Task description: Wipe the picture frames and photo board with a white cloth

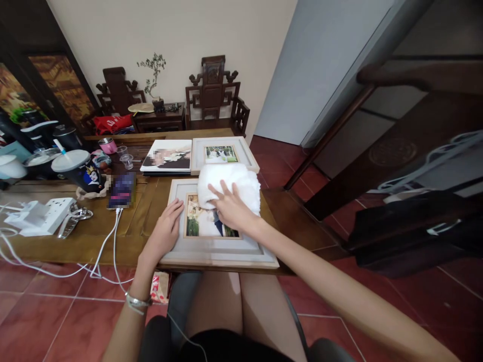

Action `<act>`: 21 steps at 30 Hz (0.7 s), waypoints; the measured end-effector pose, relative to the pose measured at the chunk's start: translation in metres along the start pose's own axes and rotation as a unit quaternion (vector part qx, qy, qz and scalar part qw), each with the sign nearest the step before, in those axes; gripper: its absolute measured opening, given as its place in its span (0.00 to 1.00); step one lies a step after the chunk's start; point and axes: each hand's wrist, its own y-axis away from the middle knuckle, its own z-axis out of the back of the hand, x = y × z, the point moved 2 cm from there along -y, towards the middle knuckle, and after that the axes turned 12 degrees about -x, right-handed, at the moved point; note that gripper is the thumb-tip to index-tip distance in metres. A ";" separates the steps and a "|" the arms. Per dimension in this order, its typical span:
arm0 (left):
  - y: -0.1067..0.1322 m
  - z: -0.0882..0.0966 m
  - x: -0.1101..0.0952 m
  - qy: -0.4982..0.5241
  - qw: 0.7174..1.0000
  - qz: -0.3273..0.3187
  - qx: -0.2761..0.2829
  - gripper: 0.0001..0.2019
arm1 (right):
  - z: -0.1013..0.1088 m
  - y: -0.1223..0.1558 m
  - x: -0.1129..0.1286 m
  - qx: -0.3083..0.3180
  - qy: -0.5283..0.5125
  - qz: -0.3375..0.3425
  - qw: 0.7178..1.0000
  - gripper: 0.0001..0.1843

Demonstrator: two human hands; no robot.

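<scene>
A light-coloured picture frame (222, 254) lies flat at the table's front edge, with a photo (193, 221) behind its inner mat. My left hand (166, 229) rests on the frame's left border, fingers stretched out and flat. On top of a thick, folded white towel (241, 173) lies my right hand (234, 208), its fingers spread over the near side. The towel covers the frame's upper right part and some of the photo. Behind it is a second picture frame (247, 151), partly hidden by the towel. Left of that frame sits a stack of photo albums (169, 153).
Left on the wooden table (151, 201) are a phone (121, 191) with cables, a power strip (55, 216), a hair clip (75, 217), a dark lidded cup (88, 171), small clear cups (126, 161) and a pink cup (108, 146). A wooden chair (339, 166) stands right.
</scene>
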 end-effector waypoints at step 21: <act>0.001 0.006 -0.009 0.065 0.996 0.048 -0.046 0.28 | -0.001 -0.010 0.035 -0.015 -0.026 0.044 0.999 0.30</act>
